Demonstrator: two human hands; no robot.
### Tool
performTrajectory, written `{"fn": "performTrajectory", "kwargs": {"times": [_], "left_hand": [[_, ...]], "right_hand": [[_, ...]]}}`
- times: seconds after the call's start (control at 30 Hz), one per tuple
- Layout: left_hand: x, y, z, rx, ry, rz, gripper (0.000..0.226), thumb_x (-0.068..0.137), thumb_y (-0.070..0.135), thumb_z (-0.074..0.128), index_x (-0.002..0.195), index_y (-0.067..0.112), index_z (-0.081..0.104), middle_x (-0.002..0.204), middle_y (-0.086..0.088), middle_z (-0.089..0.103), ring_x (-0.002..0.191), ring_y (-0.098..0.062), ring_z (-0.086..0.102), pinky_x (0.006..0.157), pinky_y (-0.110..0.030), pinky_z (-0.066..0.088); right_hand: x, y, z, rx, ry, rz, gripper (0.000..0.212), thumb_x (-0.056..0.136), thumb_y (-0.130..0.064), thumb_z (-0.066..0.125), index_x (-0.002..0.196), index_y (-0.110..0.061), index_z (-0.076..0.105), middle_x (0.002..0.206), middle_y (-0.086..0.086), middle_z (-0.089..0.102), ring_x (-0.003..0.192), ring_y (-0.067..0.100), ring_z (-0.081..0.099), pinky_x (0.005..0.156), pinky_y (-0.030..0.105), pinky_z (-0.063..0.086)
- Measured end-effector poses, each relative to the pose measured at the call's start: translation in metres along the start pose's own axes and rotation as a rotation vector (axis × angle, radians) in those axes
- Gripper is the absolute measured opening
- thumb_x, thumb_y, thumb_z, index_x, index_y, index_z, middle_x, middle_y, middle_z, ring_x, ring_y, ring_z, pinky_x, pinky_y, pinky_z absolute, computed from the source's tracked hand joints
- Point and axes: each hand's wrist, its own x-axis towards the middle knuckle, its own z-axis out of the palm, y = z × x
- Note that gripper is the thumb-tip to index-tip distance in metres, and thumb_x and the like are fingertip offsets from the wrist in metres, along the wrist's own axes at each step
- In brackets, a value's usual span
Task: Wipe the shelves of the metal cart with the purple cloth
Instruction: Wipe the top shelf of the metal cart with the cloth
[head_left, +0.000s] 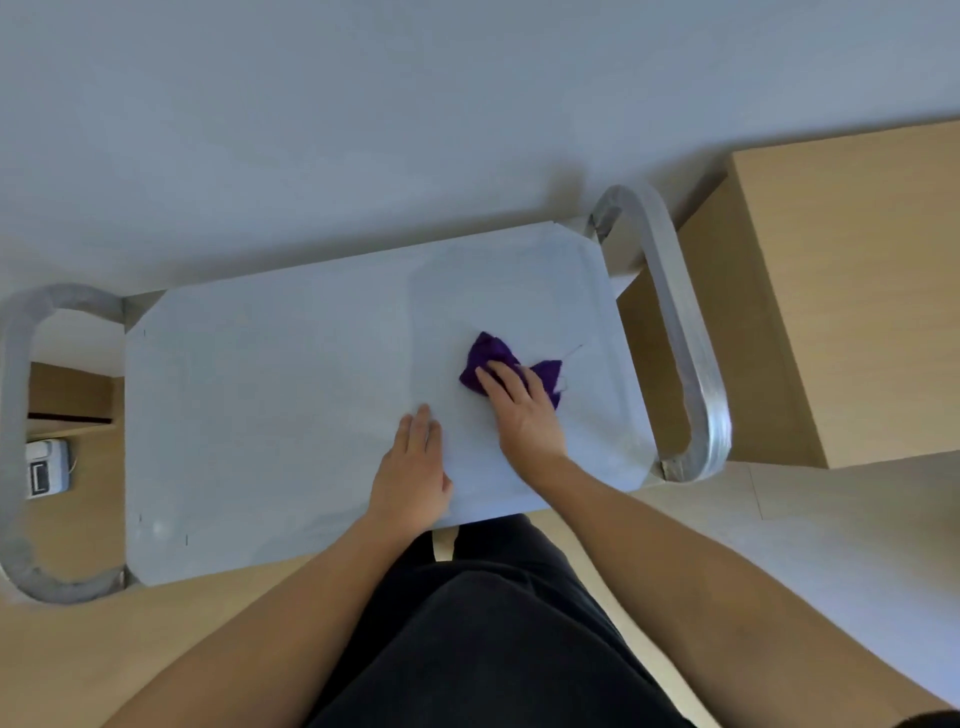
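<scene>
The metal cart's top shelf (270, 415) fills the middle of the head view, pale grey and flat, seen from above. A crumpled purple cloth (491, 356) lies on its right half. My right hand (522, 410) presses flat on the cloth with straight fingers, covering its middle. My left hand (415, 467) rests flat on the bare shelf just left of it, near the front edge, fingers straight and holding nothing.
Rounded metal handles stand at the cart's left end (15, 426) and right end (685, 338). A wooden cabinet (852, 291) sits close to the right. A small white device (47, 467) lies on the floor at left. A pale wall (363, 130) is behind the cart.
</scene>
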Motion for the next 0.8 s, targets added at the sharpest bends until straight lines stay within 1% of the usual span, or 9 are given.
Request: {"fn": "performTrajectory", "kwargs": {"times": [0.07, 0.2, 0.3, 0.37, 0.43, 0.5, 0.6, 0.7, 0.8], "left_hand": [[-0.002, -0.002, 0.003, 0.005, -0.005, 0.010, 0.069, 0.094, 0.022, 0.044, 0.152, 0.007, 0.011, 0.163, -0.007, -0.008, 0.150, -0.026, 0.000, 0.108, -0.036, 0.037], [-0.009, -0.004, 0.009, 0.006, 0.003, 0.042, 0.068, 0.093, 0.021, 0.044, 0.153, 0.010, 0.013, 0.163, -0.006, -0.008, 0.150, -0.026, 0.001, 0.109, -0.036, 0.036], [-0.016, -0.008, 0.012, 0.000, 0.006, 0.071, 0.068, 0.092, 0.020, 0.045, 0.153, 0.011, 0.015, 0.163, -0.005, -0.006, 0.150, -0.026, 0.002, 0.109, -0.036, 0.036], [-0.021, -0.010, 0.013, -0.010, 0.003, 0.082, 0.067, 0.091, 0.018, 0.045, 0.152, 0.011, 0.018, 0.163, -0.006, -0.004, 0.150, -0.026, 0.004, 0.109, -0.037, 0.036], [-0.023, -0.014, 0.012, -0.024, 0.002, 0.091, 0.067, 0.089, 0.016, 0.045, 0.152, 0.011, 0.019, 0.163, -0.006, -0.002, 0.150, -0.027, 0.004, 0.109, -0.037, 0.036], [-0.024, -0.021, 0.012, -0.040, 0.000, 0.119, 0.068, 0.089, 0.016, 0.046, 0.152, 0.012, 0.020, 0.163, -0.006, -0.001, 0.150, -0.026, 0.004, 0.110, -0.038, 0.036], [-0.024, -0.034, 0.009, -0.036, 0.001, 0.180, 0.066, 0.091, 0.018, 0.045, 0.152, 0.015, 0.021, 0.163, -0.003, -0.002, 0.150, -0.022, 0.004, 0.110, -0.036, 0.037], [-0.031, -0.058, 0.007, -0.018, 0.004, 0.230, 0.061, 0.092, 0.020, 0.042, 0.151, 0.019, 0.026, 0.163, 0.001, 0.000, 0.149, -0.017, 0.006, 0.108, -0.032, 0.038], [-0.044, -0.086, 0.008, -0.022, -0.012, 0.258, 0.062, 0.093, 0.019, 0.042, 0.152, 0.023, 0.024, 0.163, 0.004, -0.002, 0.149, -0.015, 0.005, 0.108, -0.031, 0.037]], "right_hand": [[-0.003, 0.029, -0.016, -0.022, -0.017, -0.013, 0.072, 0.079, 0.011, 0.048, 0.144, -0.020, 0.041, 0.149, 0.001, 0.041, 0.131, 0.037, 0.037, 0.110, 0.042, 0.033], [-0.031, 0.077, -0.045, -0.089, 0.101, 0.305, 0.076, 0.076, 0.012, 0.056, 0.143, -0.020, 0.039, 0.148, 0.001, 0.039, 0.131, 0.033, 0.037, 0.111, 0.046, 0.035], [-0.057, 0.056, -0.034, -0.037, 0.188, 0.532, 0.075, 0.079, 0.011, 0.052, 0.145, -0.022, 0.036, 0.150, -0.001, 0.036, 0.135, 0.035, 0.032, 0.109, 0.052, 0.034], [-0.065, 0.018, -0.017, 0.030, 0.233, 0.627, 0.073, 0.078, 0.011, 0.047, 0.145, -0.018, 0.038, 0.150, 0.005, 0.038, 0.131, 0.039, 0.036, 0.112, 0.050, 0.029], [-0.073, -0.024, 0.003, 0.021, 0.227, 0.525, 0.075, 0.071, 0.012, 0.056, 0.141, -0.013, 0.045, 0.144, 0.009, 0.045, 0.126, 0.037, 0.042, 0.111, 0.047, 0.033], [-0.079, -0.053, 0.022, -0.049, 0.138, 0.309, 0.081, 0.065, 0.010, 0.064, 0.141, -0.013, 0.044, 0.142, 0.008, 0.047, 0.128, 0.032, 0.040, 0.111, 0.045, 0.035], [-0.079, -0.040, 0.018, -0.075, -0.016, 0.072, 0.078, 0.077, 0.005, 0.057, 0.147, -0.019, 0.034, 0.150, 0.003, 0.038, 0.134, 0.032, 0.035, 0.113, 0.045, 0.032], [-0.083, -0.008, 0.001, -0.047, 0.077, 0.204, 0.070, 0.075, 0.009, 0.058, 0.140, -0.017, 0.048, 0.143, 0.005, 0.047, 0.127, 0.032, 0.039, 0.108, 0.047, 0.037], [-0.083, -0.006, -0.002, 0.009, 0.152, 0.526, 0.061, 0.088, 0.004, 0.048, 0.143, -0.019, 0.041, 0.148, 0.003, 0.041, 0.131, 0.035, 0.036, 0.112, 0.046, 0.031]]}}
